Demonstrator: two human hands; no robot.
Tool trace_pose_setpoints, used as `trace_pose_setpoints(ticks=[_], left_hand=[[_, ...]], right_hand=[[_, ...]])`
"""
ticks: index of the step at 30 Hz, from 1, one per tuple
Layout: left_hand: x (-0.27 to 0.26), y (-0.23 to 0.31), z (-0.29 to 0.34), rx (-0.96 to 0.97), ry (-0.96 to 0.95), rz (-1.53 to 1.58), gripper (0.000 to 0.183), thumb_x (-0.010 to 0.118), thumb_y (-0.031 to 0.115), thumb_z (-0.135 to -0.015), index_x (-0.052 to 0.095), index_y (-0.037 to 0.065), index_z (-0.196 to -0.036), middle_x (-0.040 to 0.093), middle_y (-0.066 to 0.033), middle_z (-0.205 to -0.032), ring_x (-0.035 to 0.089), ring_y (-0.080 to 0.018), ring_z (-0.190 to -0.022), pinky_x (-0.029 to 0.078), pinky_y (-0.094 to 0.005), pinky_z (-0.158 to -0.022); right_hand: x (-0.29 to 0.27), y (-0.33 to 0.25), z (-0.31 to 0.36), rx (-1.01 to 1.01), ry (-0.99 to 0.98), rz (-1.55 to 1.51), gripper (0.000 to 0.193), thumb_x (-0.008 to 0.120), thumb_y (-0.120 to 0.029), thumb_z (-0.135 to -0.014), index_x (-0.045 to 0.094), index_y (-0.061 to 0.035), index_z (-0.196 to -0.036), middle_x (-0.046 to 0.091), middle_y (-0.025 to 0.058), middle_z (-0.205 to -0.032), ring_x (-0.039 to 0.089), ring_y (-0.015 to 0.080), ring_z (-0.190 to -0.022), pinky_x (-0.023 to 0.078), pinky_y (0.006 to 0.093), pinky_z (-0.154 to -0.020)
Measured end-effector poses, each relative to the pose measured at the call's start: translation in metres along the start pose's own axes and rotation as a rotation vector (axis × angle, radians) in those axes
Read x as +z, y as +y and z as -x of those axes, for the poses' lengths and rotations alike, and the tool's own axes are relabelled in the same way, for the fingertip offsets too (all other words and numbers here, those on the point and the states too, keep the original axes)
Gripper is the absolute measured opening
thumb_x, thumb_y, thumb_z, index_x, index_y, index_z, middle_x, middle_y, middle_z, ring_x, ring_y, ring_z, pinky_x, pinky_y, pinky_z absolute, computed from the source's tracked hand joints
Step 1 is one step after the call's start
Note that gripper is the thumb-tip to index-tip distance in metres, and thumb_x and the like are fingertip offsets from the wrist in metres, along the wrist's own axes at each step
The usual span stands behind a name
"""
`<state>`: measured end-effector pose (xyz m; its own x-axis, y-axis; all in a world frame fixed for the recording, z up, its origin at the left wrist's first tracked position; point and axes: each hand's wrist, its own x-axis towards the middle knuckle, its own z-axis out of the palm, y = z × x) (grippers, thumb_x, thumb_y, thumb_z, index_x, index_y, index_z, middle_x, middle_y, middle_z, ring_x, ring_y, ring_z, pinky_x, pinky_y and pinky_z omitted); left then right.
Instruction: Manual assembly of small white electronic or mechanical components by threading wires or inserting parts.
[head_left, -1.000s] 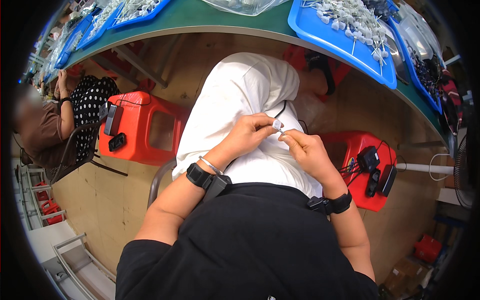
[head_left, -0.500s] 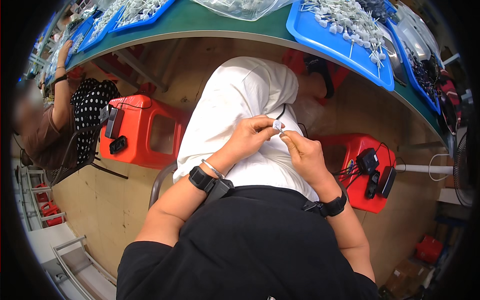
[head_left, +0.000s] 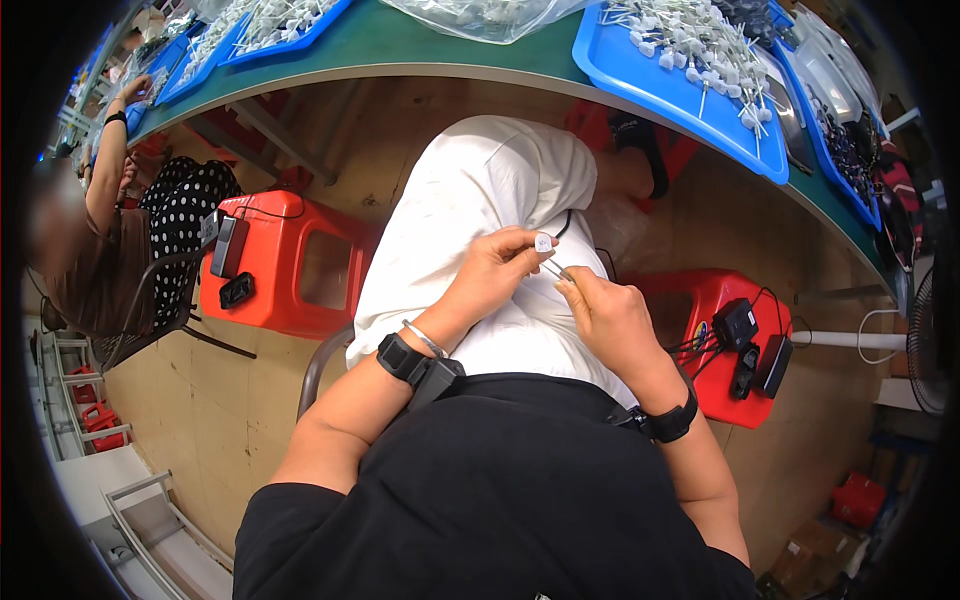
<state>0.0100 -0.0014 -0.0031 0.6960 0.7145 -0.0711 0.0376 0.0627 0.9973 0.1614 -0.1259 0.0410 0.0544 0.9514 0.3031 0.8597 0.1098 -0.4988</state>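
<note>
Above my lap in white trousers [head_left: 480,180], my left hand [head_left: 495,265] pinches a small white plastic head [head_left: 543,242] between thumb and fingertips. Two thin, metal-looking rods [head_left: 554,267] run from beside the white head to my right hand [head_left: 607,305], whose thumb and index finger are closed on their lower ends. Whether these rods belong to the white piece or to a slim tool such as tweezers, I cannot tell. Both my hands are close together, a short gap apart.
A green table [head_left: 450,50] curves ahead, bearing a blue tray [head_left: 625,65] of white-headed pins and a clear plastic bag [head_left: 480,15]. Red stools [head_left: 270,310] with black devices stand on either side. At the left sits a co-worker in a brown top [head_left: 85,280]. A fan [head_left: 928,340] stands right.
The white head has shifted slightly left and up with my left fingertips. My right hand is a little lower, so more rod shows between the hands. The co-worker's arm has moved.
</note>
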Motion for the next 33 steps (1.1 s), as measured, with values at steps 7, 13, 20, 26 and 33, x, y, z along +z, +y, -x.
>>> trace_pose_setpoints(ticks=[7,13,20,26,33], left_hand=[[0.000,-0.004,-0.002,0.063,0.038,-0.011,0.017,0.068,0.011,-0.096,0.074,0.000,-0.108,0.068,-0.0038,-0.095,0.062,-0.0096,-0.081,0.051,-0.0241,-0.073],[0.000,-0.002,0.000,0.156,0.053,-0.142,0.014,0.068,0.005,-0.094,0.074,0.000,-0.105,0.069,-0.0049,-0.095,0.063,-0.0099,-0.082,0.052,-0.0243,-0.073],[0.000,0.000,0.000,0.236,0.102,-0.275,0.012,0.068,0.001,-0.091,0.074,0.000,-0.102,0.070,-0.0067,-0.093,0.064,-0.0114,-0.078,0.051,-0.0243,-0.069],[0.001,0.001,0.001,0.260,0.120,-0.292,0.013,0.069,0.001,-0.091,0.074,0.000,-0.102,0.070,-0.0067,-0.090,0.064,-0.0120,-0.076,0.051,-0.0244,-0.067],[-0.001,-0.001,-0.001,0.297,0.109,-0.299,0.013,0.069,0.002,-0.091,0.075,0.001,-0.102,0.070,-0.0073,-0.089,0.065,-0.0123,-0.076,0.051,-0.0251,-0.067]], right_hand=[[-0.003,-0.002,-0.002,0.003,0.023,-0.014,0.018,0.065,-0.019,-0.096,0.058,-0.0025,-0.095,0.063,0.0123,-0.066,0.064,0.0291,-0.055,0.048,0.0403,-0.049],[-0.001,-0.001,-0.001,0.020,0.007,-0.014,0.018,0.064,-0.019,-0.097,0.057,-0.0024,-0.094,0.061,0.0130,-0.063,0.063,0.0301,-0.053,0.048,0.0412,-0.048],[0.004,-0.007,0.001,0.098,-0.027,-0.033,0.020,0.061,-0.021,-0.099,0.056,-0.0028,-0.092,0.058,0.0157,-0.056,0.062,0.0340,-0.052,0.048,0.0446,-0.049],[0.006,-0.010,0.002,0.143,-0.088,-0.081,0.021,0.059,-0.021,-0.101,0.056,-0.0013,-0.095,0.061,0.0187,-0.060,0.063,0.0374,-0.054,0.048,0.0469,-0.050],[-0.005,-0.015,-0.005,0.394,-0.239,-0.536,0.025,0.053,-0.022,-0.104,0.061,0.0017,-0.100,0.060,0.0158,-0.061,0.061,0.0296,-0.055,0.047,0.0389,-0.054]])
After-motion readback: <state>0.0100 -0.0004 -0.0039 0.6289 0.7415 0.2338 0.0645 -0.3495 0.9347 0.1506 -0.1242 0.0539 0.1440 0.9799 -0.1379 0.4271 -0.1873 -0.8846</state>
